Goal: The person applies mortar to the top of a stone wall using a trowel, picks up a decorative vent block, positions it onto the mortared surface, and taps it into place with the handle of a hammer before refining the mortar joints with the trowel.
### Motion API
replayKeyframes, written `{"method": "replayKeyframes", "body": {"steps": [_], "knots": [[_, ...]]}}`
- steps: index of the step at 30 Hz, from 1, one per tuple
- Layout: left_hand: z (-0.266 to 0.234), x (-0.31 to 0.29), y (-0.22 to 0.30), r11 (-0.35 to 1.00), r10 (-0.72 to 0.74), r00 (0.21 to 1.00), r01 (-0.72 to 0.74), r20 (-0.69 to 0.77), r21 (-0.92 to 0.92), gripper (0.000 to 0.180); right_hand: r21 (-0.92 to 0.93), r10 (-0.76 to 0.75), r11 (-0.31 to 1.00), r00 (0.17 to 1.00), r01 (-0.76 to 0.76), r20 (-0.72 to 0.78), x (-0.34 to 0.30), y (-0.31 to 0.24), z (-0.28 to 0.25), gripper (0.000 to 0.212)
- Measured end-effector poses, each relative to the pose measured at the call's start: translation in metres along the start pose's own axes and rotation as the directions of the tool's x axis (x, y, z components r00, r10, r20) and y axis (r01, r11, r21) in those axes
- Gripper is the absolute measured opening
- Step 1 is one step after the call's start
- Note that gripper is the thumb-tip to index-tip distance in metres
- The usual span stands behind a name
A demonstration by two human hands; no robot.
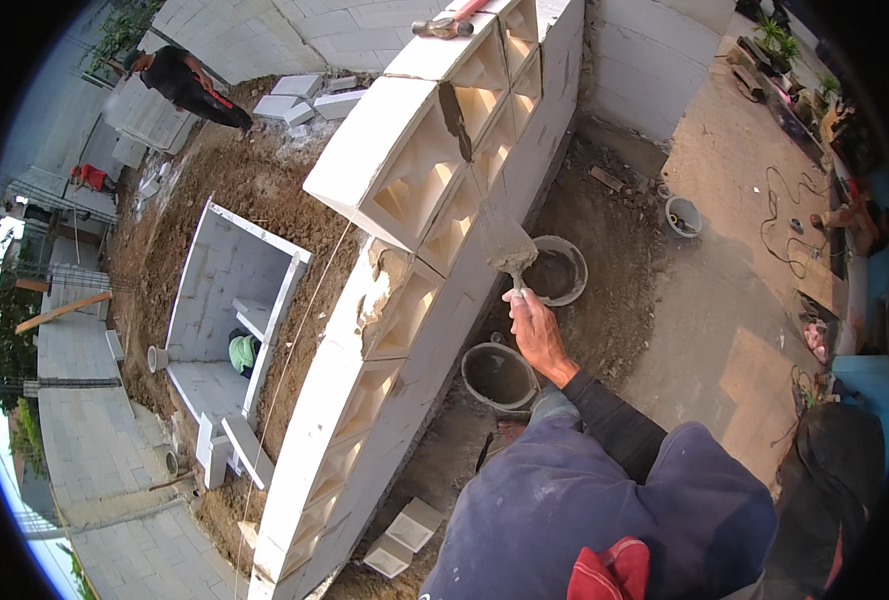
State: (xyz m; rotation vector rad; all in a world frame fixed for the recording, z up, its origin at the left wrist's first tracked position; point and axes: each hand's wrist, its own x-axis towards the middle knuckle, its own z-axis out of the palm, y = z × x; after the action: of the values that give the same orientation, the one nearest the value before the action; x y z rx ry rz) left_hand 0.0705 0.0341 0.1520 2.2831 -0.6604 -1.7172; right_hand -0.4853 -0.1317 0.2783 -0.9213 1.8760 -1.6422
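My right hand [539,338] is closed round the handle of a trowel [500,228], its blade pointing away from me. Grey mortar [515,259] clings to the blade near the handle. The trowel is in front of the side of a low wall [485,325], next to white decorative blocks [405,205] with pyramid-shaped recesses. Wet mortar is smeared on the wall's top [375,290], and a dark patch marks one upper block. A round bucket [579,290] stands just beyond my hand, and another bucket [500,377] is nearer me. My left hand does not show.
A hammer [445,27] lies on the wall's far top. A string line [300,320] runs along the wall's left side. Beyond stand a block enclosure [205,290] and two people [187,82]. A small bucket [683,217] and cables [790,225] are at right; loose tiles [402,538] lie below.
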Motion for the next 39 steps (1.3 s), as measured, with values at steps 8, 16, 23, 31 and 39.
{"method": "replayKeyframes", "body": {"steps": [8,16,23,31,39], "knots": [[0.018,-0.040,0.134,0.987,0.097,0.995,-0.101,0.033,0.128,0.057,0.746,0.481,0.406,0.817,-0.529,0.318,0.103,0.000,0.047,0.041],[0.064,-0.061,0.189,0.888,0.225,0.970,-0.244,0.094,0.390,0.054,0.752,0.308,0.427,0.863,-0.502,0.401,0.095,-0.042,0.054,0.040],[-0.018,0.014,0.076,0.634,0.337,0.926,-0.356,0.169,0.687,0.048,0.770,0.401,0.290,0.803,-0.568,0.441,0.093,-0.058,0.063,0.038],[-0.029,-0.005,0.066,0.678,0.270,0.952,-0.295,0.146,0.673,0.048,0.754,0.448,0.299,0.784,-0.584,0.429,0.091,-0.050,0.063,0.037],[0.008,-0.018,0.125,0.900,0.239,0.960,-0.277,0.149,0.338,0.048,0.757,0.430,0.323,0.800,-0.568,0.417,0.096,-0.061,0.050,0.035]]}}
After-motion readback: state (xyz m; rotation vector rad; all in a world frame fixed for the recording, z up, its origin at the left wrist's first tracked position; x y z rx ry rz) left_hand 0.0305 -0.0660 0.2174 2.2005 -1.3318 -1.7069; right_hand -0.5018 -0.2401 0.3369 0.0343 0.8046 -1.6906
